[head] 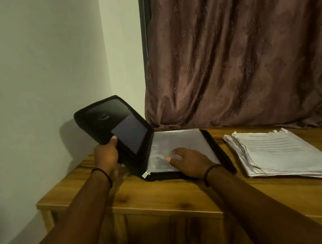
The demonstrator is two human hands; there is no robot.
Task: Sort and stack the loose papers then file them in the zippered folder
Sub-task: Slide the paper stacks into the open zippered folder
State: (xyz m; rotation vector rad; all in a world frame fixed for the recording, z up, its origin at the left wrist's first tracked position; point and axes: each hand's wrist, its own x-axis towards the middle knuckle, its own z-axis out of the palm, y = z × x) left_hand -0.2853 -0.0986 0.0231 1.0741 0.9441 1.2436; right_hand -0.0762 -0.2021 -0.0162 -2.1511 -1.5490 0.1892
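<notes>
A pale wall [33,67] stood on the left. The left hand [107,155], with a dark band [103,173] on its wrist, gripped the lower edge of the folder's raised cover [104,113], thumb on the inner face. The black zippered folder [148,142] lay open at the left end of the wooden worktop [166,194]. Its cover tilted up to the left and showed a dark inner pocket, while its other half lay flat. A silver zipper pull [146,173] stuck out at the near corner of the spine. Clear plastic sleeves [181,139], shiny and slightly cloudy, filled the flat half. The right hand [188,159] rested flat on them, fingers relaxed and spread, holding nothing. Just beside the folder to the right lay 1 uneven stack of white printed papers [281,149], edges ragged and fanned. A brown patterned curtain [238,47] hung behind.
</notes>
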